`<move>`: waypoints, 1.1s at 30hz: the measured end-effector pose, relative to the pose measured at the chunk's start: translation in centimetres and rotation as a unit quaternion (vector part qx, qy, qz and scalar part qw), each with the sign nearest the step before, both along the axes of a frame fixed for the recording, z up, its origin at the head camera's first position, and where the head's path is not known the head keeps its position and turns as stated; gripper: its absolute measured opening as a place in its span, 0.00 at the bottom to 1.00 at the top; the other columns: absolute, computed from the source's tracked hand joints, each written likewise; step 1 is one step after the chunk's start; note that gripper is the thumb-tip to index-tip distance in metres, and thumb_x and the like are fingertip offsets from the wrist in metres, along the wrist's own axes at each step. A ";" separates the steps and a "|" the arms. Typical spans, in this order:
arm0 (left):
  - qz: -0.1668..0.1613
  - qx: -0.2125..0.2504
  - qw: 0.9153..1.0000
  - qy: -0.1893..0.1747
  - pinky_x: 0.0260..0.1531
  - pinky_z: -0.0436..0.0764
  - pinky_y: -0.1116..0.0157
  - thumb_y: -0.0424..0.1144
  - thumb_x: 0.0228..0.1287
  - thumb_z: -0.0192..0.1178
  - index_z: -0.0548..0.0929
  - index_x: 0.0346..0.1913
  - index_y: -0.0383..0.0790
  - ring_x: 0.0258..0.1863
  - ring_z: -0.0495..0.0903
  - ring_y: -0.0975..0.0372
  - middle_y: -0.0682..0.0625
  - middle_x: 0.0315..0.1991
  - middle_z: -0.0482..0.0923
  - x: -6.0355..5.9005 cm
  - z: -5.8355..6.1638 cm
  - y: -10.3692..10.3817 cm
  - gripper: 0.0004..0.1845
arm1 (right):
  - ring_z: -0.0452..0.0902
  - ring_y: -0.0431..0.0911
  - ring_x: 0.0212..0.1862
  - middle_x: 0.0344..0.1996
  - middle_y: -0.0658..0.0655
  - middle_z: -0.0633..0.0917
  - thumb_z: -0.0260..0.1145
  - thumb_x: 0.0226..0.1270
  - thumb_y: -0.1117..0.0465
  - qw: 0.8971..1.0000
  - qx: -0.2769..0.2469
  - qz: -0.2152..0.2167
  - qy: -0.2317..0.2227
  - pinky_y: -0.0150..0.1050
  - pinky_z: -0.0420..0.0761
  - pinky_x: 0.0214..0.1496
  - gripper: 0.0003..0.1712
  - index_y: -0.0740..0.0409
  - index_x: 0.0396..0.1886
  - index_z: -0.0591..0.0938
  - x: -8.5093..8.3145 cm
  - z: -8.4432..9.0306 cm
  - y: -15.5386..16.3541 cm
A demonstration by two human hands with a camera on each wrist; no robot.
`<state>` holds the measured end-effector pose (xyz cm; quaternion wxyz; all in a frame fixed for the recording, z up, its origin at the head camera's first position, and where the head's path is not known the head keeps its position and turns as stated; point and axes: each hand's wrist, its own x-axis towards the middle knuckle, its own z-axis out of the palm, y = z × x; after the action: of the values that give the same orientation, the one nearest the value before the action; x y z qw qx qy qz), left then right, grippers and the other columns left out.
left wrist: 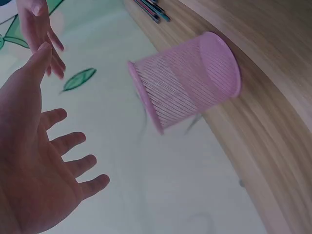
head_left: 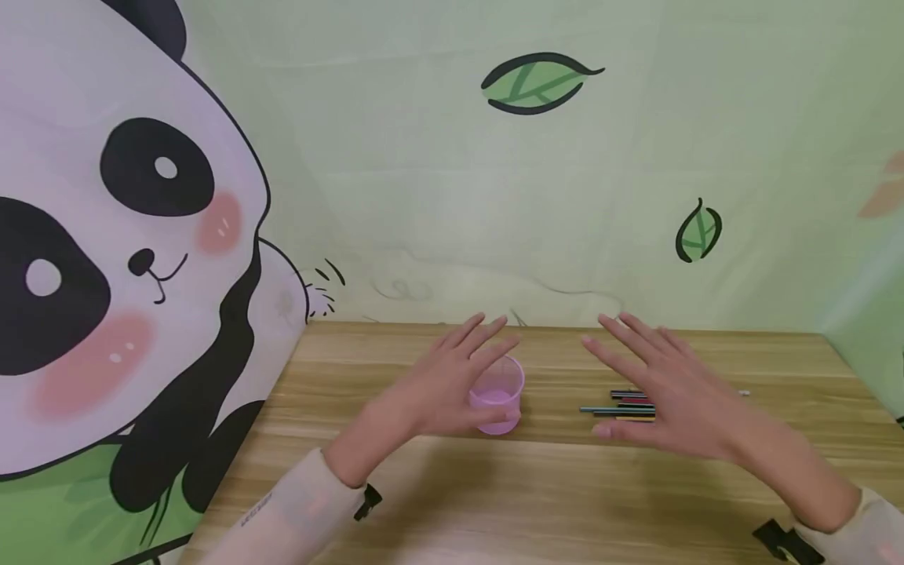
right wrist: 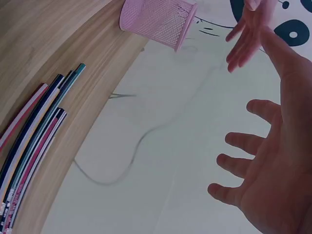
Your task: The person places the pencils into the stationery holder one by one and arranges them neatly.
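A pink mesh cup (head_left: 498, 399) (left wrist: 187, 79) (right wrist: 157, 20) stands upright on the wooden table (head_left: 452, 486). My left hand (head_left: 452, 377) (left wrist: 41, 161) hovers open just left of the cup, fingers spread, holding nothing. To the right of the cup several pencils (head_left: 621, 406) (right wrist: 31, 131) (left wrist: 152, 9) lie side by side on the table. Above them my right hand (head_left: 657, 380) (right wrist: 273, 161) is held open with straight fingers, also holding nothing.
A wall cloth with a panda (head_left: 120, 259) stands along the table's left side, and a pale green one with leaves (head_left: 537, 82) along the back. The table's front part shows only bare wood. Cream sleeves (head_left: 282, 510) cover both forearms.
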<state>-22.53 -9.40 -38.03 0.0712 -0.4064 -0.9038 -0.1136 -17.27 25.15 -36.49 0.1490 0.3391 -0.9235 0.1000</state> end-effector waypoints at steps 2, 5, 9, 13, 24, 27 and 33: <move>0.005 0.015 1.000 -0.018 0.78 0.58 0.40 0.67 0.66 0.67 0.57 0.85 0.53 0.84 0.49 0.46 0.49 0.86 0.49 -0.6 -0.5 -0.6 0.51 | 0.53 0.61 0.83 0.84 0.55 0.60 0.76 0.63 0.33 1.000 -0.015 0.001 -0.013 0.72 0.63 0.73 0.55 0.39 0.85 0.61 -0.3 -0.1 0.5; 0.022 0.053 0.996 -0.072 0.77 0.62 0.44 0.64 0.65 0.71 0.56 0.85 0.52 0.82 0.55 0.49 0.48 0.84 0.54 -1.3 -1.9 -1.6 0.53 | 0.62 0.62 0.78 0.79 0.59 0.68 0.76 0.69 0.41 0.998 -0.039 0.001 -0.043 0.69 0.69 0.70 0.47 0.46 0.82 0.68 -0.9 -0.8 1.4; 0.046 0.137 0.978 -0.153 0.75 0.66 0.46 0.61 0.62 0.75 0.55 0.86 0.48 0.80 0.61 0.51 0.46 0.82 0.59 -1.7 -4.3 -2.4 0.56 | 0.72 0.63 0.70 0.70 0.61 0.78 0.74 0.72 0.47 0.994 -0.059 -0.007 -0.092 0.65 0.76 0.65 0.35 0.55 0.73 0.78 -1.9 -2.1 2.8; 0.045 0.232 0.950 -0.203 0.73 0.70 0.45 0.53 0.62 0.78 0.58 0.84 0.40 0.78 0.65 0.49 0.42 0.79 0.63 -1.9 -6.8 -2.4 0.55 | 0.84 0.54 0.56 0.54 0.54 0.88 0.77 0.69 0.50 0.992 -0.061 -0.006 -0.109 0.56 0.84 0.56 0.25 0.57 0.59 0.86 -2.6 -4.1 4.2; 0.053 0.335 0.905 -0.258 0.67 0.78 0.48 0.48 0.58 0.81 0.61 0.82 0.41 0.73 0.71 0.48 0.44 0.78 0.67 -2.3 -9.6 -1.2 0.54 | 0.79 0.35 0.36 0.34 0.41 0.83 0.81 0.62 0.62 0.982 -0.068 0.005 -0.175 0.39 0.83 0.37 0.08 0.51 0.36 0.87 -2.9 -10.2 6.1; 0.067 0.335 0.900 -0.272 0.65 0.80 0.49 0.49 0.59 0.81 0.61 0.82 0.42 0.72 0.73 0.47 0.45 0.78 0.68 -2.3 -9.8 -1.1 0.54 | 0.76 0.33 0.33 0.32 0.41 0.81 0.80 0.62 0.65 0.982 -0.069 0.006 -0.177 0.36 0.80 0.34 0.09 0.50 0.34 0.86 -2.8 -10.9 6.2; 0.074 0.352 0.883 -0.303 0.65 0.80 0.48 0.46 0.61 0.80 0.64 0.80 0.41 0.68 0.76 0.45 0.44 0.73 0.72 -2.5 -10.2 -0.9 0.49 | 0.73 0.30 0.32 0.31 0.40 0.80 0.77 0.64 0.68 0.979 -0.065 -0.004 -0.193 0.34 0.79 0.32 0.10 0.49 0.35 0.85 -2.7 -11.4 6.5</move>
<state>-25.06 -10.29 -48.24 -0.0593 -0.2323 -0.8093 -0.5362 -19.93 31.63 -47.89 -0.0102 0.2993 -0.9277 0.2227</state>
